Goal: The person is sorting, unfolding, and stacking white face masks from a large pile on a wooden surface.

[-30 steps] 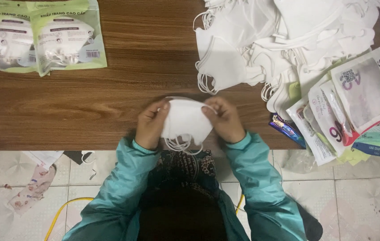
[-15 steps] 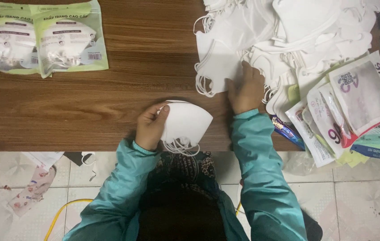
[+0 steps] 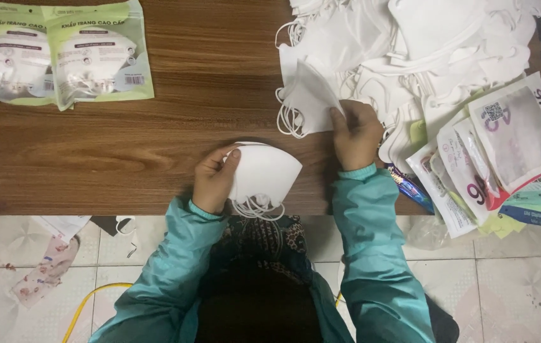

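Two green mask packets [image 3: 61,57], one heap of white masks [image 3: 422,44].

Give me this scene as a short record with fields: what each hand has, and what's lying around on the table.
left hand: holds a stack of folded white masks at the table's near edge, ear loops hanging below
right hand: grips one folded white mask at the edge of the pile
mask pile: loose white masks, far right of the wooden table
packaged masks: two green packs, far left
empty pouches: heaped at the right edge
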